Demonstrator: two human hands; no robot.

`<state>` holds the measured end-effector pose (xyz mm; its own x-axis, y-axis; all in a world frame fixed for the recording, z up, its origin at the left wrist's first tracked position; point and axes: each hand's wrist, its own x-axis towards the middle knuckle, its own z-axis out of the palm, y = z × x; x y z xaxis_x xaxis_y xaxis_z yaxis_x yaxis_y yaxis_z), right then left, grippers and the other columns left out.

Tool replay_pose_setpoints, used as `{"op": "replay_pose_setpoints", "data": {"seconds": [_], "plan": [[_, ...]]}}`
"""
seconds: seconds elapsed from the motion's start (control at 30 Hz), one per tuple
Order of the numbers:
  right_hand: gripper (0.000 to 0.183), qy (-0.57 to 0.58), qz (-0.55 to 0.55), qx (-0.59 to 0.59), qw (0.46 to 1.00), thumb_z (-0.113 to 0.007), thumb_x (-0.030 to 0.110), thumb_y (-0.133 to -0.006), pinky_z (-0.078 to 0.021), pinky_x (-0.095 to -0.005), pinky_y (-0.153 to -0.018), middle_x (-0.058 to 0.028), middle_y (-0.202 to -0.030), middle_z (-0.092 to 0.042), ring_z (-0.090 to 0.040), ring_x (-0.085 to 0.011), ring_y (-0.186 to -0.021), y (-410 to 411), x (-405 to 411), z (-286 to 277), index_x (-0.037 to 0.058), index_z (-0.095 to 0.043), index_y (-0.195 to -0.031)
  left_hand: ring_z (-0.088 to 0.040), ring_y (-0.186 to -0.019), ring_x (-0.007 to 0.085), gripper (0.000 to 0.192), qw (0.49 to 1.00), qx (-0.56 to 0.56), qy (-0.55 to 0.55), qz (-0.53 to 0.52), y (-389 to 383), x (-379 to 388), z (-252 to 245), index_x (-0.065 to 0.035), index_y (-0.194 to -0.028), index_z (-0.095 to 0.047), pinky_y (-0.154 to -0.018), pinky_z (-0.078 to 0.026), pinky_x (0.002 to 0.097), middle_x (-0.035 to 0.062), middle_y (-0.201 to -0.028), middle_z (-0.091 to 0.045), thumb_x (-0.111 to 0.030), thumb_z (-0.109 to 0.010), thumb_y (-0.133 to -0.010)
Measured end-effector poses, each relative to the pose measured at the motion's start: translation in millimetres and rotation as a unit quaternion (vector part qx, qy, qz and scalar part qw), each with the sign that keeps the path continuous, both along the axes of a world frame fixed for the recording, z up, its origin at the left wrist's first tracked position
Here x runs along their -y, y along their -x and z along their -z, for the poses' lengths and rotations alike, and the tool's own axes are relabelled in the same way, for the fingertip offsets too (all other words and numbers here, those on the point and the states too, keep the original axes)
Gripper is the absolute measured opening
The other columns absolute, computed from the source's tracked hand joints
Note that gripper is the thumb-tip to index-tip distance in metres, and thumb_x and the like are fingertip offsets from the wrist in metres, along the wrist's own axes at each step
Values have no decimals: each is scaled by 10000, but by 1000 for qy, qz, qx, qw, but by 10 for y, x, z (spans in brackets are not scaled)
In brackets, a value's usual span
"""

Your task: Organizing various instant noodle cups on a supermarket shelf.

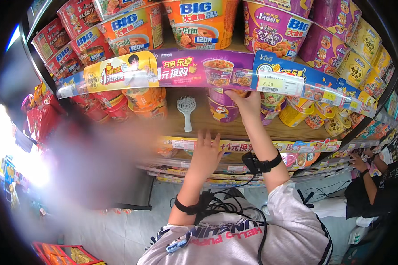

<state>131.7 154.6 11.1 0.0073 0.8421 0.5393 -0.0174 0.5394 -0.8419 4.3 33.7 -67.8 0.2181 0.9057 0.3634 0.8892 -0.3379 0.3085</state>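
Note:
My right hand (248, 103) reaches under the shelf's price strip. Its thumb lies against the upper of two stacked purple instant-noodle cups (223, 111); the strip hides part of the other fingers, so the grip is unclear. My left hand (207, 154), empty with fingers apart, is over the front edge of that shelf, at the lower promotional strip (235, 145). A white vented hairbrush (186, 111) lies on the wooden shelf board (199, 127) left of the purple cups. Orange noodle cups (149, 104) stand beyond the brush, and yellow cups (295, 114) stand to the right.
Large noodle tubs (200, 26) fill the shelf above, behind a printed strip (185, 68). A big blurred shape (96, 155) covers the left side. Black cables (225, 205) hang by my waist. Another person (371, 188) reaches toward the shelving at right.

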Motion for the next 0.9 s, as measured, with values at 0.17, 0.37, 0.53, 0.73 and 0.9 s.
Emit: {"op": "replay_pose_setpoints", "data": {"seconds": [0.17, 0.37, 0.53, 0.73, 0.9], "plan": [[556, -52, 40, 13, 998, -738, 204, -696, -381, -321, -899, -124, -1103, -538, -510, -200, -1018, 106, -63, 86, -12, -461, -1127, -310, -1180, 514, 542, 1000, -5, -14, 7, 44, 12, -14, -6, -1246, -423, -976, -319, 481, 315, -1258, -374, -299, -568, -813], [553, -38, 80, 72, 993, -689, 185, -758, -357, -333, -922, -131, -1147, -516, -488, -220, -1059, -12, 94, 179, -7, -422, -1203, -360, -1176, 460, 527, 1000, 1, -11, 5, 62, -4, -13, -11, -1210, -478, -968, -341, 449, 266, -1241, -430, -326, -583, -801], [529, -181, 289, 83, 936, -674, 102, -746, -329, -354, -945, -184, -1165, -476, -446, -278, -1114, -354, 450, 164, -37, -411, -1184, -409, -1141, 433, 493, 1000, -6, -22, -13, 38, 5, -46, -22, -1173, -517, -927, -387, 430, 239, -1228, -459, -320, -596, -789], [511, -143, 293, 43, 944, -718, 94, -706, -345, -340, -911, -182, -1138, -479, -464, -266, -1053, -809, 187, 67, -29, -440, -1117, -583, -903, 306, 292, 988, 146, -39, -20, 73, -8, -149, -13, -984, -615, -762, -470, 367, 159, -990, -613, -171, -647, -740], [516, -119, 196, 81, 970, -759, 66, -654, -398, -328, -850, -134, -1036, -564, -523, -212, -984, -1038, -161, 135, -20, -471, -1073, -597, -794, 295, 277, 964, 257, -61, -25, 151, 73, -250, -46, -974, -624, -707, -473, 357, 127, -869, -630, -36, -641, -698]]}}
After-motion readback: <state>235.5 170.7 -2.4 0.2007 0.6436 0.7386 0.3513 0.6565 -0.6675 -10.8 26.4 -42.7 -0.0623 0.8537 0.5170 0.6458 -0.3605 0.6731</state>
